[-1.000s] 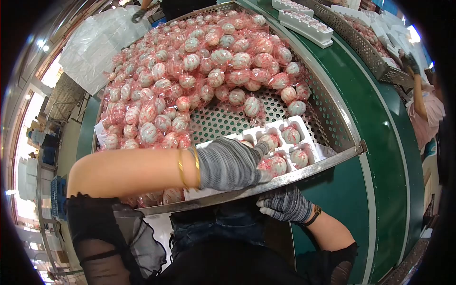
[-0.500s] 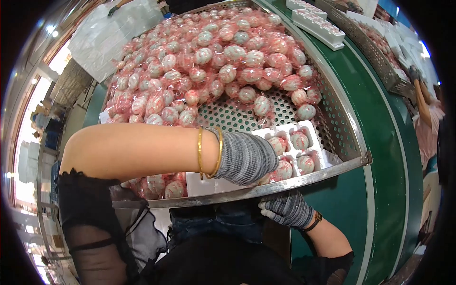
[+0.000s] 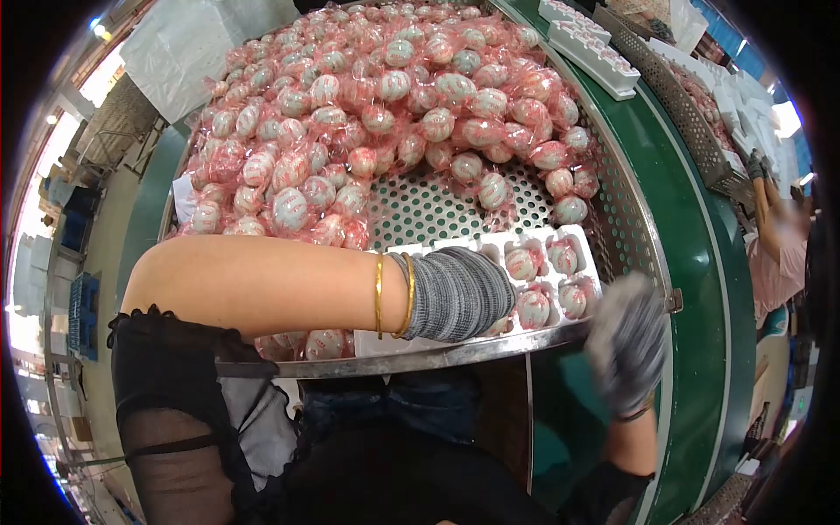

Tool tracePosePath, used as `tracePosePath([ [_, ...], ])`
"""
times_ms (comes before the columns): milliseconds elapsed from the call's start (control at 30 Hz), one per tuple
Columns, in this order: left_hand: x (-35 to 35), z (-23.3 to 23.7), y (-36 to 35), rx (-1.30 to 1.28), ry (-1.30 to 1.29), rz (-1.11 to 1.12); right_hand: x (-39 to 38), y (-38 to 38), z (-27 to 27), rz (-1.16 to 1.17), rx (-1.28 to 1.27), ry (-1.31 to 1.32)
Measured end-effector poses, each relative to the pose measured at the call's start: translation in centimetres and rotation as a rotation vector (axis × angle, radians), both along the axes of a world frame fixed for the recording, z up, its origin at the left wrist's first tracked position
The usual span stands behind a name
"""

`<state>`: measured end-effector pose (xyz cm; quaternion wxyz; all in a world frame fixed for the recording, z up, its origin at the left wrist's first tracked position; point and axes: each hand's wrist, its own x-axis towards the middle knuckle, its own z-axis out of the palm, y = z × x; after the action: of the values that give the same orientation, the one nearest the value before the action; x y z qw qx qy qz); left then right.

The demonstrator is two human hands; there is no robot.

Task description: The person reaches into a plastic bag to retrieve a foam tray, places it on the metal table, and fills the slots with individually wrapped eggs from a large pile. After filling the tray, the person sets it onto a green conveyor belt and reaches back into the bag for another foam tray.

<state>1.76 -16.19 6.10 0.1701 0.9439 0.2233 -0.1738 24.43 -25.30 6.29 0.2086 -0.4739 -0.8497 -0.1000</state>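
Note:
A grey knit glove covers my left hand point(image 3: 464, 293), which reaches over the white foam tray point(image 3: 582, 249); its fingers are hidden behind the wrist and cuff. Wrapped round balls with red print, such as one egg-like piece point(image 3: 533, 309), sit in the tray's compartments to the right of that hand. My right hand point(image 3: 626, 346), gloved in grey too, is blurred at the tray's right end, over the metal rim point(image 3: 455, 357); its fingers are smeared by motion.
A perforated metal bin point(image 3: 411, 210) holds a large heap of wrapped pieces point(image 3: 376, 118). Filled foam trays point(image 3: 595, 57) stand on the green belt point(image 3: 700, 315) at the right. Farther right, a co-worker point(image 3: 779, 254) reaches toward another bin.
My right hand has moved up and to the right, from below the rim to the tray's right end. My left hand stays over the tray, and the view has shifted slightly.

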Motion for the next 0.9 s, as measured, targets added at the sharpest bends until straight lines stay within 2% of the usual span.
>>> tracePosePath([
  [33,0.3,-0.1,-0.2,-0.011,0.018,0.095,0.7,2.7,1.3,0.043,-0.029,0.331],
  [100,0.7,-0.3,-0.6,-0.03,0.052,0.294,2.0,6.2,1.6,-0.038,-0.405,0.45],
  [200,1.8,-1.2,-0.8,0.079,0.047,0.148,3.8,9.0,-1.0,-0.065,-0.966,0.517],
  [267,2.2,-1.0,-1.0,0.152,0.058,0.056,3.7,9.0,-2.1,-0.099,-0.942,0.556],
  [333,2.3,-0.1,-0.9,-0.094,0.231,0.331,3.8,9.2,-2.9,-0.091,-0.911,0.587],
  [433,1.2,-1.3,-1.1,-0.075,0.17,0.457,2.5,9.3,-2.0,-0.202,-0.793,0.364],
  [500,0.5,-1.3,-0.3,0.016,0.059,0.331,2.2,10.1,-3.4,-0.176,-0.721,0.455],
  [533,0.3,-1.3,1.1,0.096,0.088,0.144,1.2,10.6,-3.1,-0.223,-0.765,0.519],
  [567,-0.5,0.0,0.9,0.12,-0.011,0.153,0.6,11.3,-3.0,-0.27,-0.81,0.583],
  [600,-0.2,-1.8,1.3,0.143,-0.105,0.126,1.2,12.2,-3.9,-0.187,-0.666,0.394],
  [633,0.0,-3.5,1.6,0.166,-0.194,0.105,1.4,12.3,-3.7,-0.181,-0.725,0.374],
  [700,-0.2,-3.7,1.4,0.134,-0.16,0.141,1.0,12.3,-1.5,-0.162,-0.834,0.331],
  [733,-0.4,-3.5,1.4,0.127,-0.142,0.16,0.9,13.0,-0.6,-0.092,-0.878,0.224],
  [800,-0.9,-2.9,1.3,0.11,-0.098,0.192,0.1,15.1,1.6,-0.121,-1.135,0.229],
  [833,-1.1,-2.7,1.3,0.101,-0.076,0.202,0.0,16.4,2.3,-0.141,-1.263,0.234],
  [867,-1.8,-2.0,2.1,-0.053,-0.194,0.163,1.5,18.9,-0.2,-0.139,-1.379,0.418],
  [900,-2.8,-1.1,3.5,-0.207,-0.312,0.118,1.0,19.3,-0.8,-0.109,-1.197,0.417],
])
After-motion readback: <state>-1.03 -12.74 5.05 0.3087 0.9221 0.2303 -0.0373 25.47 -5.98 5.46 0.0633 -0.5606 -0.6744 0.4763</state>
